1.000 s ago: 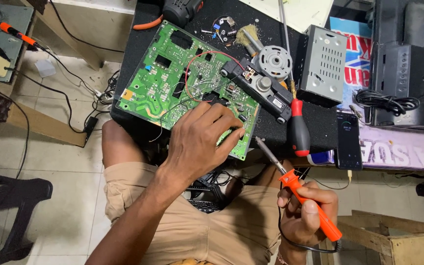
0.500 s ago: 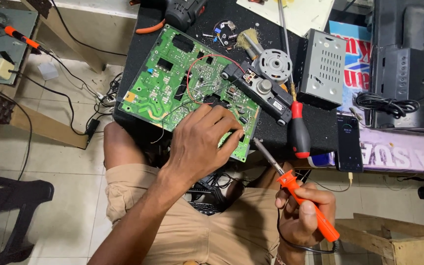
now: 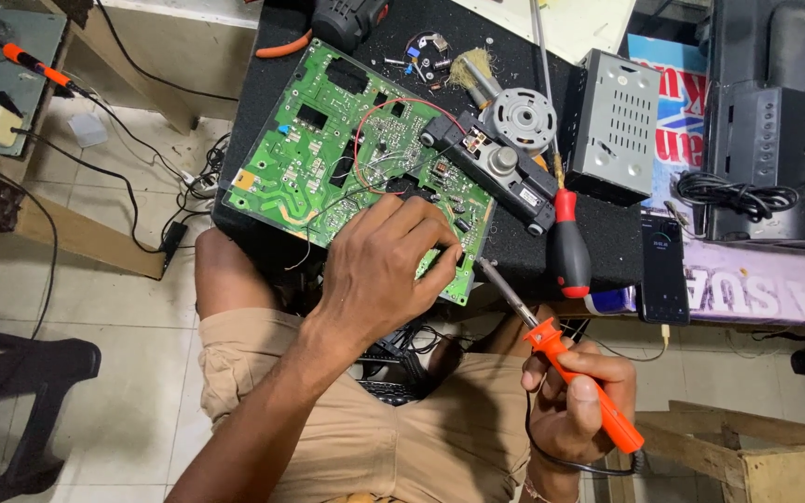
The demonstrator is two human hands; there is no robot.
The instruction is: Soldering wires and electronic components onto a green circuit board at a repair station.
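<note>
A large green circuit board [image 3: 328, 149] lies tilted on the black work surface [image 3: 263, 112]. My left hand [image 3: 386, 270] rests on the board's near corner, fingers curled and pinching something small that I cannot make out. My right hand [image 3: 578, 401] grips an orange-handled soldering iron [image 3: 561, 354] near my lap. Its metal tip points up-left toward the board's near edge, a short way off it.
On the bench are a black-and-red screwdriver [image 3: 570, 247], a black part with a round motor [image 3: 505, 158], a grey perforated metal box [image 3: 612, 126], a phone [image 3: 663, 265], a coiled black cable [image 3: 733, 196]. Another orange iron [image 3: 34, 67] lies at far left. Cables trail on the tiled floor.
The view shifts slightly. My right hand has brought the soldering iron a little up and left toward the board. My left hand stays on the board's corner.
</note>
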